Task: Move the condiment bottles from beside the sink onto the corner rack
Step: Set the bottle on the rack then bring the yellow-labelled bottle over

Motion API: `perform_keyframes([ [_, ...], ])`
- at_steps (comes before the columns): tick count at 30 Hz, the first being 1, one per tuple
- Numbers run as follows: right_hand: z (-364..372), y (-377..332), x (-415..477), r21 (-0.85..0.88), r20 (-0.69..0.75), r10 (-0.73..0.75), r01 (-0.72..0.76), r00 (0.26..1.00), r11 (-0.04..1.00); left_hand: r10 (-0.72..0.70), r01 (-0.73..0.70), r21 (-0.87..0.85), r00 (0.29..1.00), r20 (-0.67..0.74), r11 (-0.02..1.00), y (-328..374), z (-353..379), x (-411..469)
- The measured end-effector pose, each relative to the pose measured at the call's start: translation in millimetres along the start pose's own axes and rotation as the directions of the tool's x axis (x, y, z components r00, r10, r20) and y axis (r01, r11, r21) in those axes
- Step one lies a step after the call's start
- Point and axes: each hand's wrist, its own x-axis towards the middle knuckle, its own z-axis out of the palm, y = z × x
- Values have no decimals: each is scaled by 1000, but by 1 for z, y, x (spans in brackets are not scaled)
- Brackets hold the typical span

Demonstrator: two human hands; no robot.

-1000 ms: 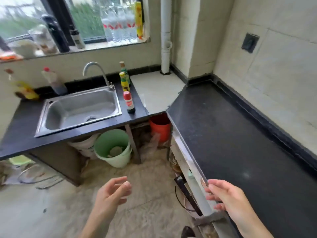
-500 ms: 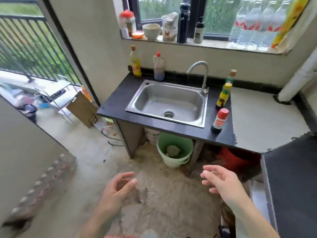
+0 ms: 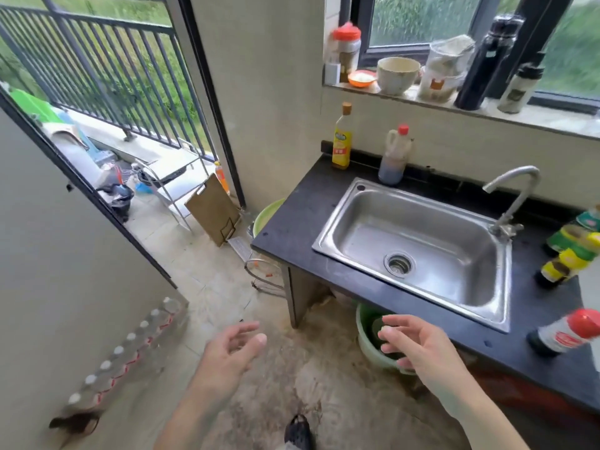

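Steel sink (image 3: 412, 241) flanked on its right by condiment bottles (image 3: 566, 336); left hand (image 3: 232, 350) and right hand (image 3: 420, 350) hover empty, fingers loose. Gripping each bottle round its body should keep it upright

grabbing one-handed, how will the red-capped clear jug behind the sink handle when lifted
The red-capped jug shows dark liquid only low down, so probably light. Tall and narrow, it might tip if nudged.

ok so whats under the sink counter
A green bucket stands on the floor under the counter, near its dark support leg. The counter edge and the right hand cover most of it, so its contents cannot be told.
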Motion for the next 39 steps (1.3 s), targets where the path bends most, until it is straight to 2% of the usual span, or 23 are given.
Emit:
perform_keyframes([
  [2, 17, -19, 20, -5, 14, -9, 9, 1000, 1000, 40, -41, -16, 998, -44, 999, 25, -21, 28],
  [6, 39, -48, 61, 8, 11, 5, -5, 1000, 1000, 76, -78, -49, 996, -42, 996, 60, -42, 76],
  [15, 64, -94, 196, 72, -1, 32, -32, 999, 997, -97, 95, 38, 992, 80, 995, 87, -38, 193],
  [18, 67, -117, 251, 93, 3, 27, -27, 1000, 995, -66, 63, 71, 997, 48, 995, 119, -41, 245],
  [22, 74, -152, 316, 97, 10, 2, -3, 1000, 995, 43, -44, 88, 999, 20, 995, 164, -46, 308],
  [25, 78, -174, 348, 67, 15, 10, -11, 1000, 998, 40, -41, 96, 999, 12, 995, 178, -47, 342],
  [32, 84, -193, 413, 74, -58, 120, -116, 991, 991, -74, 37, 201, 981, 179, 979, 189, -44, 433],
  [39, 77, -219, 490, 86, -300, 213, -196, 930, 977, -46, -38, 228, 934, 355, 973, 235, -28, 543],
])
